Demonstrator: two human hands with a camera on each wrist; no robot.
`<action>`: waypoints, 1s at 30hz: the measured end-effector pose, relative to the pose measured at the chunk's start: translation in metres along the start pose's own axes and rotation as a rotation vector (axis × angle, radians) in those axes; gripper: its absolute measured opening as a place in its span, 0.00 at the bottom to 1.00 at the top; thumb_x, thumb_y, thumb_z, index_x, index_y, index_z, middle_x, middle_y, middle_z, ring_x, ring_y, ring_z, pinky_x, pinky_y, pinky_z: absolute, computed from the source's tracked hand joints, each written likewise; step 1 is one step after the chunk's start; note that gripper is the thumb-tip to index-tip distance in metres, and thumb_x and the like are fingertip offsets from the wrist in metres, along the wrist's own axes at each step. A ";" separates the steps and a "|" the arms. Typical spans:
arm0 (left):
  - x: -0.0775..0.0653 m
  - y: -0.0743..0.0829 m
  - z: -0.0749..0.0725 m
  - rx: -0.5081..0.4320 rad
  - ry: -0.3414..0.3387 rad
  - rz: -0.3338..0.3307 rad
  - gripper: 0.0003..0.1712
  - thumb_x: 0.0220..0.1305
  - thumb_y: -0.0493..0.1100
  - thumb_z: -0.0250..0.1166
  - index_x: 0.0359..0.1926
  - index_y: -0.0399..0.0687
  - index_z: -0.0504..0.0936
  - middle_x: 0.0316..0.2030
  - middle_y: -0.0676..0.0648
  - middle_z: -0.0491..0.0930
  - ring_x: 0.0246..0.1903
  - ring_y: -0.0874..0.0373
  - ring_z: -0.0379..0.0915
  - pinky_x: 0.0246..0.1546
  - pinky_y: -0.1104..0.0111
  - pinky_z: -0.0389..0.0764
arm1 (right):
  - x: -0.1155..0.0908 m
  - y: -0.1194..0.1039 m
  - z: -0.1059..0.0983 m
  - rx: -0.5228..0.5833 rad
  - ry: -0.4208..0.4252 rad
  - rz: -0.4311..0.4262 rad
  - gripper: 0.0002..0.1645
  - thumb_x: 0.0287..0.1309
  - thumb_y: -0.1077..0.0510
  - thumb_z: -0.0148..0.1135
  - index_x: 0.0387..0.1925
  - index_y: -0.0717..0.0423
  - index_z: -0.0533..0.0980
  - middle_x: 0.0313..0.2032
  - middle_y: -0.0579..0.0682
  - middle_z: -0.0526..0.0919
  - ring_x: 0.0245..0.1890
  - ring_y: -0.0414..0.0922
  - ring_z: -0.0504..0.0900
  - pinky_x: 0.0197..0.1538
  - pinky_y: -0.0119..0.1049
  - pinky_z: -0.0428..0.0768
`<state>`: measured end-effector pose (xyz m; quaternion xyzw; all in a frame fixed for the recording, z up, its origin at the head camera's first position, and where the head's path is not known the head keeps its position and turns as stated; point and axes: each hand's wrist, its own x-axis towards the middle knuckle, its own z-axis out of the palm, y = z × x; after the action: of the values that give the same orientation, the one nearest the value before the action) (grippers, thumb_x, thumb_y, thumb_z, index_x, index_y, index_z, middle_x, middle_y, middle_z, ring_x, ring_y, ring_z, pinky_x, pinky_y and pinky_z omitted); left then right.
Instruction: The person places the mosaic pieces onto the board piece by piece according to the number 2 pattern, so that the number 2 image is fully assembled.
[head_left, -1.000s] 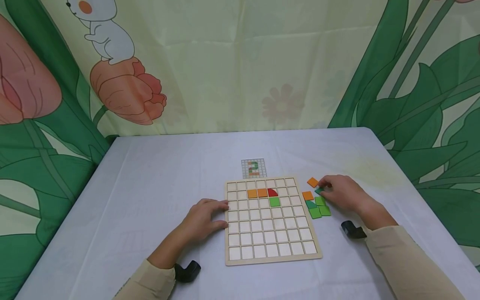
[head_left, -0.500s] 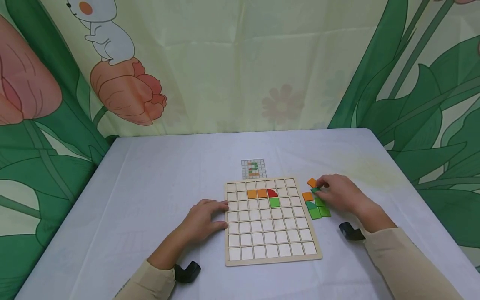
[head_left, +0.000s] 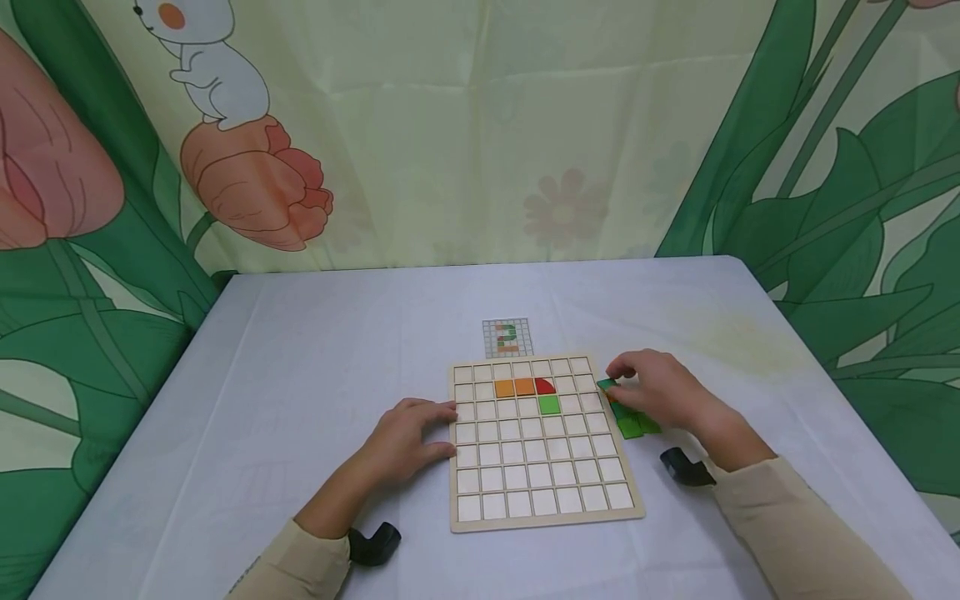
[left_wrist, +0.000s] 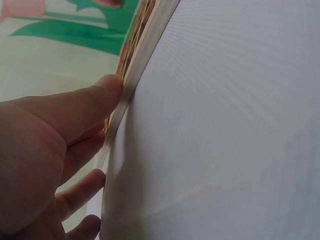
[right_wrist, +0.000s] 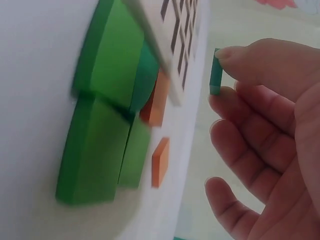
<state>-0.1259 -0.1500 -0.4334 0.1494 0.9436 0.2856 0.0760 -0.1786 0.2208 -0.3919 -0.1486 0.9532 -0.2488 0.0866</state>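
My right hand (head_left: 660, 387) pinches a dark green tile (right_wrist: 216, 75) between thumb and index finger, just off the right edge of the wooden grid board (head_left: 547, 525). Its exact shape is seen only edge-on in the right wrist view. On the board, two orange tiles (head_left: 514, 387) and a red quarter-round tile (head_left: 545, 386) lie in one row, with a light green tile (head_left: 550, 404) below the red one. My left hand (head_left: 408, 442) touches the board's left edge with its thumb and extended fingers.
Beside the board's right edge lie several light green tiles (right_wrist: 110, 55), a teal tile (right_wrist: 144, 75) and two orange tiles (right_wrist: 160, 162), partly under my right hand in the head view. A small card (head_left: 507, 337) with a coloured grid pattern lies behind the board.
My right hand has moved left from the loose tiles toward the board's right edge, carrying the dark green tile. The left hand and the tiles on the board have stayed put.
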 end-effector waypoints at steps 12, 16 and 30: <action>-0.001 -0.001 0.001 -0.006 0.004 0.006 0.25 0.55 0.45 0.77 0.55 0.52 0.84 0.61 0.57 0.78 0.62 0.48 0.67 0.61 0.48 0.67 | 0.002 -0.026 0.012 0.034 -0.026 -0.076 0.14 0.60 0.54 0.68 0.44 0.59 0.81 0.42 0.50 0.82 0.46 0.53 0.77 0.51 0.51 0.77; -0.001 -0.001 0.000 -0.005 0.004 0.007 0.25 0.55 0.45 0.77 0.55 0.52 0.84 0.61 0.57 0.78 0.62 0.48 0.67 0.62 0.48 0.67 | 0.003 -0.030 0.016 0.033 -0.019 -0.115 0.13 0.59 0.56 0.68 0.44 0.58 0.82 0.41 0.47 0.83 0.44 0.51 0.77 0.50 0.50 0.76; -0.001 0.000 -0.001 -0.005 0.004 0.010 0.26 0.56 0.44 0.77 0.56 0.51 0.84 0.61 0.56 0.78 0.62 0.49 0.67 0.61 0.49 0.68 | 0.005 -0.042 0.031 -0.049 -0.045 -0.173 0.10 0.59 0.56 0.69 0.42 0.55 0.83 0.38 0.44 0.81 0.38 0.45 0.75 0.46 0.44 0.78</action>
<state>-0.1251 -0.1509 -0.4327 0.1533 0.9422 0.2887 0.0732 -0.1661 0.1699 -0.3976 -0.2380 0.9404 -0.2283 0.0825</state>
